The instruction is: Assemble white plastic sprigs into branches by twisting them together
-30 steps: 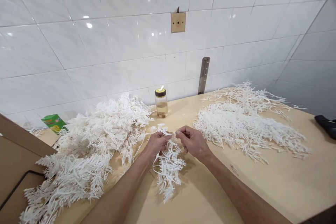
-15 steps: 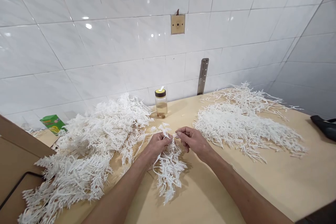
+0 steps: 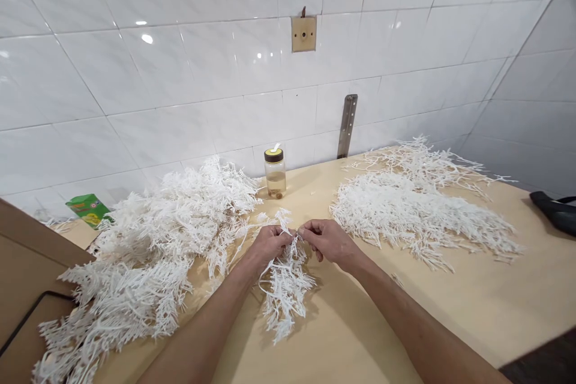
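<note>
A bunch of white plastic artificial branches (image 3: 288, 291) hangs from my left hand (image 3: 270, 244), whose thumb and fingers are closed on its stem end. Meeting it from the right is my right hand (image 3: 330, 242), with thumb and forefinger pinched at the tip of the same stems. What exactly sits between the right fingertips is too small to make out. To the left lies a big heap of white branches (image 3: 166, 222), and a few strands run from it toward my left hand. A flatter pile of white branches (image 3: 418, 210) spreads on the right.
A clear jar (image 3: 275, 174) with a dark and yellow lid and pale liquid stands behind my hands. A green packet (image 3: 89, 210) and a brown cardboard box (image 3: 36, 276) are at the left. A perforated metal strip (image 3: 347, 126) leans on the tiled wall. Something black (image 3: 555, 213) lies far right.
My right hand has come slightly left, so its fingertips now meet the stem end by my left hand. The hanging bunch has shifted a little left. The view has tilted slightly.
</note>
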Demonstrator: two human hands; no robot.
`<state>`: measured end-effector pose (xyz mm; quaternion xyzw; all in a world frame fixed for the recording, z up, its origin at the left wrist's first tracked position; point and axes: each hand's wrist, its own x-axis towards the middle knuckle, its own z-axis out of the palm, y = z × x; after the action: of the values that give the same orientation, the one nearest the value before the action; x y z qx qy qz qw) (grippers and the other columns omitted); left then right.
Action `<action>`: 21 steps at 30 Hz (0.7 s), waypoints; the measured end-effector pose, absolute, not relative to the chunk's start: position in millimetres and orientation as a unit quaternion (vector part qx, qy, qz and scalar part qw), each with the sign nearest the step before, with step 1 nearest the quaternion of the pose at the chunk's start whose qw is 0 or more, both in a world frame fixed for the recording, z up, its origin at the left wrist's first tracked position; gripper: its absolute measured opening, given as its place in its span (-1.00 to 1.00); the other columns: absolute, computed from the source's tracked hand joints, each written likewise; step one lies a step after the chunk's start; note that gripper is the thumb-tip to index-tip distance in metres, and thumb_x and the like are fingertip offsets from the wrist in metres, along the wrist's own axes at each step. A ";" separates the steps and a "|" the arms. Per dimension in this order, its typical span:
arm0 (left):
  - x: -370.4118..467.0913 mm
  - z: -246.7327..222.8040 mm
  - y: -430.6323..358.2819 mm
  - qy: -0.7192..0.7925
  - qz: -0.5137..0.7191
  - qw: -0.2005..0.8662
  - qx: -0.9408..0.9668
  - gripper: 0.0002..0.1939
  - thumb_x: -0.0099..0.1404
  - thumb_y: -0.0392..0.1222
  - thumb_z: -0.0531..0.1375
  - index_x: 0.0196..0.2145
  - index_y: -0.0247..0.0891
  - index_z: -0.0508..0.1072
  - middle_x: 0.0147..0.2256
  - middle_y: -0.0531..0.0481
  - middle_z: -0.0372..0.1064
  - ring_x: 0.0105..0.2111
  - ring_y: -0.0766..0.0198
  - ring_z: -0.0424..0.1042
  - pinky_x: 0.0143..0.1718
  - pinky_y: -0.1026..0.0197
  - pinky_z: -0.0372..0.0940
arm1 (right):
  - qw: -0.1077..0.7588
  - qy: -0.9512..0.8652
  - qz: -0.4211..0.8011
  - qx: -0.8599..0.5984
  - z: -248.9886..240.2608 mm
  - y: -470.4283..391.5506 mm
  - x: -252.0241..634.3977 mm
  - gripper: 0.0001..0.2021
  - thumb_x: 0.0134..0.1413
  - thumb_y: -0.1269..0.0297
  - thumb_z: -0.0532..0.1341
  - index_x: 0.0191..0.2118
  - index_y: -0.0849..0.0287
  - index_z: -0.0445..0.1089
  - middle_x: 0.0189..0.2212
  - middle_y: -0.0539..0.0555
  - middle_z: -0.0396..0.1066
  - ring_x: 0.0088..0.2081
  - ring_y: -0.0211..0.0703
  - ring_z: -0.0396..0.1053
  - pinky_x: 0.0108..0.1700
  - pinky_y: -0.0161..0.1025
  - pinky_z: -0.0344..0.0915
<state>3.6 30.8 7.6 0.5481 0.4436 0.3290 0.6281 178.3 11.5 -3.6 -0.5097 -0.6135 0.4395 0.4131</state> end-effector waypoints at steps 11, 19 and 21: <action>3.0 22.7 25.7 0.477 0.257 0.626 0.561 -0.66 -0.04 -0.05 0.36 -0.57 -0.26 0.28 -0.73 0.22 0.04 -0.74 0.51 -0.05 -0.69 0.35 -0.13 | 0.337 -0.752 0.182 -0.537 3.1 9.4 187.5 -0.81 0.18 0.31 0.10 -0.38 0.17 0.43 -0.47 0.02 0.46 -0.42 -0.23 0.33 -0.33 -0.29 0.17; 3.1 11.3 34.6 0.474 0.284 0.618 0.559 -0.68 -0.05 -0.05 0.35 -0.55 -0.27 0.31 -0.70 0.19 0.11 -0.72 0.48 0.07 -0.67 0.36 -0.03 | 0.255 -0.779 0.028 -0.572 0.9 9.6 171.2 -0.80 0.28 0.40 0.02 -0.31 0.20 0.36 -0.34 0.13 0.43 -0.31 -0.16 0.34 -0.29 -0.27 0.14; 1.6 12.6 34.2 0.467 0.283 0.624 0.559 -0.70 -0.06 -0.07 0.34 -0.56 -0.27 0.31 -0.71 0.20 0.09 -0.73 0.49 0.03 -0.68 0.36 -0.06 | 0.251 -0.770 0.015 -0.587 0.5 12.5 175.7 -0.80 0.28 0.42 0.00 -0.31 0.21 0.34 -0.33 0.15 0.42 -0.31 -0.14 0.35 -0.30 -0.26 0.14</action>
<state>1.6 34.2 12.6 0.5590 0.4675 0.2832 0.6235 175.7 12.5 0.5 -0.5865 -0.7701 0.0149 0.2505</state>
